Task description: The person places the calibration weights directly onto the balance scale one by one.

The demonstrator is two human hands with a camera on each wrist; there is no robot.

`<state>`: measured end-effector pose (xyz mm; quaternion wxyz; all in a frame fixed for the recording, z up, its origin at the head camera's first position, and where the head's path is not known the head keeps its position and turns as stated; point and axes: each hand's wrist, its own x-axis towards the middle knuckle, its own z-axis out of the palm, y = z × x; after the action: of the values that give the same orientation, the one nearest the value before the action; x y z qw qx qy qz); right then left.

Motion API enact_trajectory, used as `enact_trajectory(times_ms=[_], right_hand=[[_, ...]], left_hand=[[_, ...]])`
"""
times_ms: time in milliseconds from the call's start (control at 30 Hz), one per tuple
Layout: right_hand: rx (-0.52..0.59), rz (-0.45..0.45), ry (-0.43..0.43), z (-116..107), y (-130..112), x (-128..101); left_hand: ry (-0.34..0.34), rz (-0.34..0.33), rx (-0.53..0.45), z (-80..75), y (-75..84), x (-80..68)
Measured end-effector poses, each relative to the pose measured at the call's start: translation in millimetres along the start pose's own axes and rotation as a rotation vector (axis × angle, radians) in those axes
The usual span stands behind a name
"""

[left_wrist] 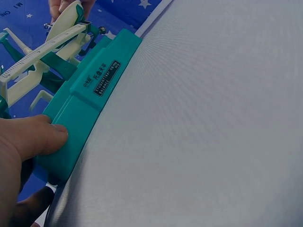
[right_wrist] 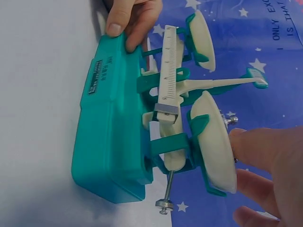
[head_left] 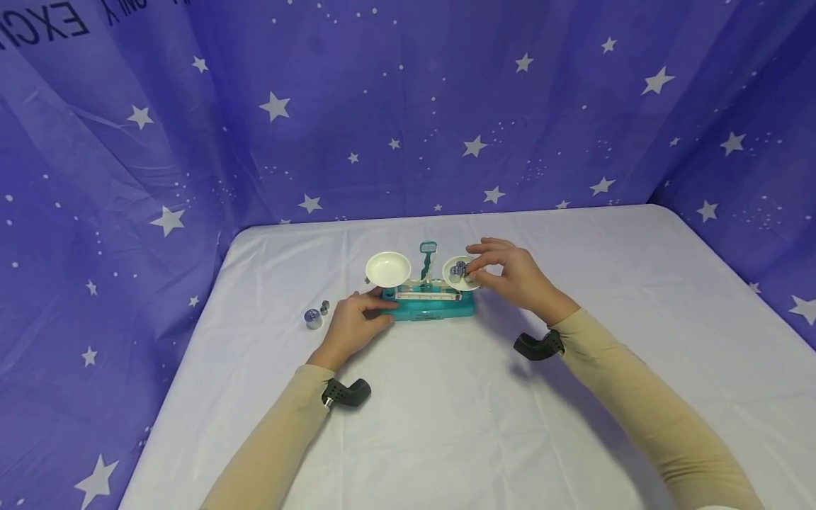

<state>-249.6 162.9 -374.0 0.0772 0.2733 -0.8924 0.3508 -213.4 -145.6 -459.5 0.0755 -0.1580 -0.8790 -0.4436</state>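
Note:
A teal student tray balance (head_left: pixel 433 310) with two white pans stands on the table. My left hand (head_left: pixel 353 322) grips the left end of its base, and in the left wrist view the thumb (left_wrist: pixel 52 138) lies on the front face. At the right pan (right_wrist: pixel 215 146), my right hand (head_left: pixel 515 275) pinches a small metal weight between thumb and fingers, largely hidden by the fingertips. Several shiny metal weights (head_left: pixel 456 272) stand in that pan beside the fingertips. The left pan (head_left: pixel 388 269) holds nothing. A white graduated beam (right_wrist: pixel 168 66) with a grey slider runs across the front.
Left of my left hand, a larger metal weight (head_left: pixel 313 319) and a small one (head_left: pixel 325 307) stand on the white tablecloth (head_left: pixel 446 425). A purple curtain (head_left: pixel 408 106) with white stars hangs behind the table and along its sides.

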Motion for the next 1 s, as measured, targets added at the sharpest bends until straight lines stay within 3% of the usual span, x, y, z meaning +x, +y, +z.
enact_trajectory(times_ms=[1000], right_hand=[[0.029,0.016,0.002,3.7,0.5,3.2]], left_hand=[[-0.004,-0.014,-0.017,0.6,-0.2,0.3]])
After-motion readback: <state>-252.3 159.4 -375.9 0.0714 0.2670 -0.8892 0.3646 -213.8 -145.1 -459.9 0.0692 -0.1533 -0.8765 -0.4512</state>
